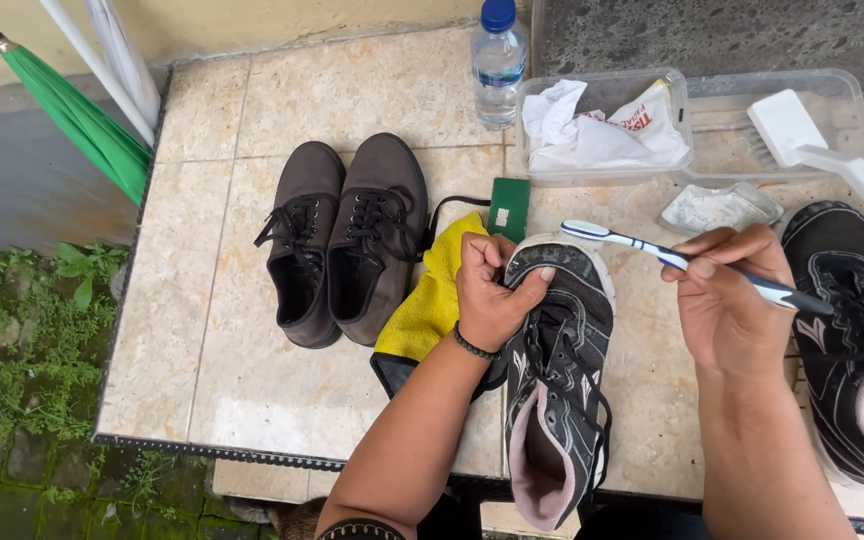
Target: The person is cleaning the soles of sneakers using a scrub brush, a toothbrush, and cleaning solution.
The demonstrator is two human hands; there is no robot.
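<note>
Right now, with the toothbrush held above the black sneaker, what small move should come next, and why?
Probably lower the toothbrush until its bristles meet the toe of the sneaker. The left hand already grips the toe, and the right hand holds the brush head just above and apart from it.

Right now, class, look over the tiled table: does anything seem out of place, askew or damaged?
Little stands out. The left hand grips the toe of a black mesh sneaker, whose heel hangs past the table's front edge. The right hand holds a blue-and-white toothbrush. No spill or damage shows.
</note>
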